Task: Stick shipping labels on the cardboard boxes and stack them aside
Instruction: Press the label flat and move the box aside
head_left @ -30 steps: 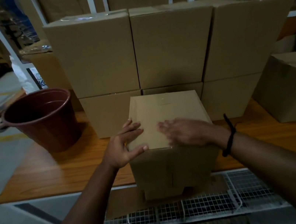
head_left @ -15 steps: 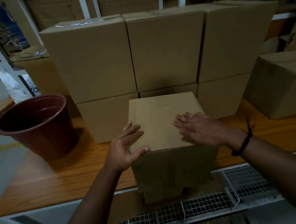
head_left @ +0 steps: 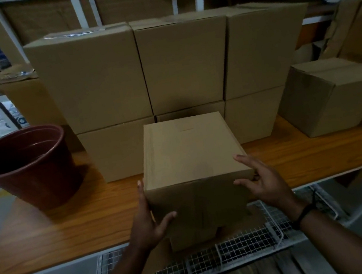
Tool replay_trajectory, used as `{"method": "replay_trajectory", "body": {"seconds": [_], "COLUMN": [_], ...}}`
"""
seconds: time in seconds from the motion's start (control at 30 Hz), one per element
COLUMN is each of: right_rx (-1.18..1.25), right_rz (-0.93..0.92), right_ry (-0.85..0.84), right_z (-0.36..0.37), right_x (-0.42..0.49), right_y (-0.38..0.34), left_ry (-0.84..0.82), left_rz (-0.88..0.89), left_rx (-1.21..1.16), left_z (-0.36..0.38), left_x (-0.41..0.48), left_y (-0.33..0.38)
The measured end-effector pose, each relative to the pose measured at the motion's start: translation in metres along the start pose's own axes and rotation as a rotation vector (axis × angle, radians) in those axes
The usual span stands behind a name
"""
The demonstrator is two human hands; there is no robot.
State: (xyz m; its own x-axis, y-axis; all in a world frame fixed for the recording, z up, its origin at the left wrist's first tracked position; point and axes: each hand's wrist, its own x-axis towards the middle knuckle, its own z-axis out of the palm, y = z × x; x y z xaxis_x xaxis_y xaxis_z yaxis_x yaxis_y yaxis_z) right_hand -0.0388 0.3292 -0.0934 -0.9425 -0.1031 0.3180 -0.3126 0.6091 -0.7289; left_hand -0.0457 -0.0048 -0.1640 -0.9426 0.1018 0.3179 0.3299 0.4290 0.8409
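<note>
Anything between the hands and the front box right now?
Nothing visible. The left hand grips the front box at its near left corner; the right hand is at its near right corner, fingers spread over the edge.
</note>
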Motion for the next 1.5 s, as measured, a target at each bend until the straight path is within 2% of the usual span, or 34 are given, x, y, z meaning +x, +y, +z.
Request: {"method": "replay_trajectory", "body": {"seconds": [0.07,0.2,0.27,0.43,0.63,0.73,0.9,1.03,1.2,1.5], "right_rx": [0.039,0.15,0.198,0.085,0.01,-0.049,-0.07,-0.091,-0.087,0.004], "right_rz": [0.013,0.097,0.121,0.056,0.053,0.132,0.133,0.12,0.298,0.383], "right_ry": [0.003,0.038,0.03,0.009,-0.086,-0.036,0.045,0.043,-0.147,-0.171], "right_z": [-0.008,-0.04,-0.049,-0.046,-0.006,0.006,-0.011,-0.036,-0.034,-0.01], "right_x": [0.004,0.024,0.036,0.04,-0.006,-0.009,0.003,0.027,0.064,0.095], "right_y": [-0.002,-0.02,-0.031,-0.041,-0.003,0.003,-0.011,-0.032,-0.041,-0.025], "left_ry": [-0.007,-0.102,-0.14,-0.089,-0.106,-0.119,-0.09,-0.039,-0.174,-0.255], "left_rz": [0.017,0.384,0.434,0.307,0.263,0.262,0.226,0.154,-0.133,-0.332], "left_rx": [0.103,0.259,0.298,0.257,0.196,0.216,0.243,0.095,-0.179,-0.406], "left_z": [-0.001,-0.014,-0.016,-0.012,-0.02,-0.017,-0.026,-0.038,-0.042,-0.041], "left_x": [0.0,0.015,0.019,0.019,0.028,0.03,0.038,0.056,0.09,0.12], "left_y": [0.007,0.014,0.022,0.028,0.031,0.031,0.056,0.084,0.077,0.074]}}
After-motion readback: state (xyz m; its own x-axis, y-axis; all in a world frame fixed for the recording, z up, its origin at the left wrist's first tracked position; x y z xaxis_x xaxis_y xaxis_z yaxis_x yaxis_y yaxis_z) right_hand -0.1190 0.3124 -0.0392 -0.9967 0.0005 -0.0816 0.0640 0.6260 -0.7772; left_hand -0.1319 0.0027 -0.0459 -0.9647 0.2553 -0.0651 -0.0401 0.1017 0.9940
